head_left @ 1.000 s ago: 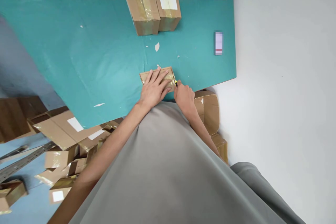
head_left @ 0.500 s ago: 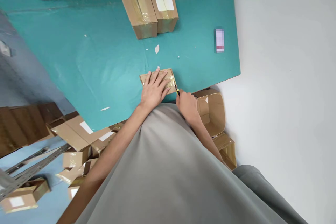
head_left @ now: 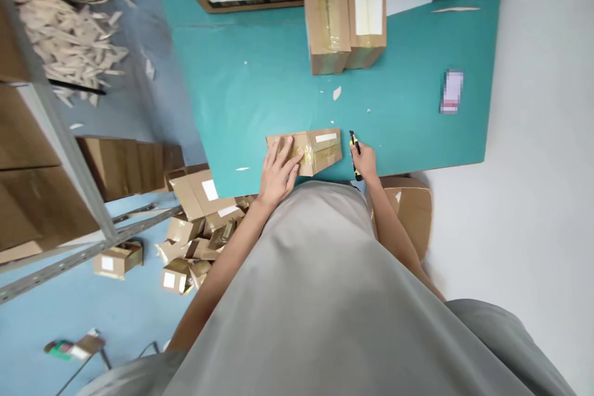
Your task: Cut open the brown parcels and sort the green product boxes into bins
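A small taped cardboard box point(head_left: 320, 148) lies near the front edge of the teal table point(head_left: 408, 130). My left hand point(head_left: 277, 172) rests flat on the box's left end, fingers spread over it. Just right of the box, my right hand point(head_left: 365, 161) is closed round a black and yellow utility knife point(head_left: 354, 147), which points away from me and is clear of the box.
Two long taped cartons point(head_left: 346, 12) lie side by side at the table's far end. An open carton point(head_left: 411, 213) sits under the table's front right. Several small boxes point(head_left: 199, 235) are heaped on the blue floor at left, beside a metal shelf point(head_left: 69, 154).
My right hand has drawn the knife off the box's right end and now holds it apart from the box. The box has turned, showing a white label. The view swung left.
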Action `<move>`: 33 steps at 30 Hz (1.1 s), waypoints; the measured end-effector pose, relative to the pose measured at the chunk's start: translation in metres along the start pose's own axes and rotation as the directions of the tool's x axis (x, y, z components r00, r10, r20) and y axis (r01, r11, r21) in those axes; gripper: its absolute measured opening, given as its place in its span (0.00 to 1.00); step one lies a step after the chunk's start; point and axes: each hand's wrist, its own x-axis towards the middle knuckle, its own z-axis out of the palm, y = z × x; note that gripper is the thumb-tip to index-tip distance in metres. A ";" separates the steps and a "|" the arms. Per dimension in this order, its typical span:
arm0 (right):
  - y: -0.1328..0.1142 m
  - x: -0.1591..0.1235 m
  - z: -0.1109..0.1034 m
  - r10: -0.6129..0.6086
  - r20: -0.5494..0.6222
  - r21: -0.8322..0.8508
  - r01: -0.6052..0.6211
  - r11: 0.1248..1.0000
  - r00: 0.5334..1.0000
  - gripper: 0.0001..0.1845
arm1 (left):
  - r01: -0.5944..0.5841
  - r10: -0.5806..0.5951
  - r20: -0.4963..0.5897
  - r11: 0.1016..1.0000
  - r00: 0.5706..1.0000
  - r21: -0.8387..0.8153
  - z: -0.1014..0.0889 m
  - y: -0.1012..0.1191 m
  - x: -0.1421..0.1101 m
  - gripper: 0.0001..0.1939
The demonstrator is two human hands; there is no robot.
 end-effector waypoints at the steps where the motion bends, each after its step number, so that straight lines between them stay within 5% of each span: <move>1: -0.001 0.003 0.007 0.004 0.019 0.050 -0.005 0.999 1.000 0.23 | 0.029 -0.029 -0.025 1.000 0.999 -0.001 -0.002 0.001 -0.005 0.26; 9: -0.019 -0.003 0.028 -0.046 0.091 0.238 0.023 0.971 0.995 0.27 | 0.183 -0.266 -0.285 0.940 0.921 -0.289 -0.003 -0.007 -0.032 0.29; 19: -0.004 -0.026 -0.011 -0.126 -0.031 -0.255 0.114 0.960 0.992 0.26 | 0.270 -0.394 -0.087 0.758 0.915 -0.593 0.055 -0.036 -0.003 0.30; 25: -0.019 -0.032 -0.023 -0.241 -0.022 -0.436 0.207 0.876 0.970 0.26 | 0.193 -0.299 -0.062 0.749 0.952 -0.633 0.060 -0.045 0.003 0.30; 29: -0.062 -0.046 -0.017 -0.352 0.254 -0.527 0.434 0.731 0.901 0.27 | 0.165 -0.272 -0.073 0.753 0.959 -0.637 0.062 -0.050 0.005 0.28; 33: -0.105 -0.052 0.000 -0.294 0.524 -0.601 0.592 0.537 0.799 0.26 | 0.165 -0.277 -0.071 0.737 0.958 -0.655 0.067 -0.051 0.009 0.28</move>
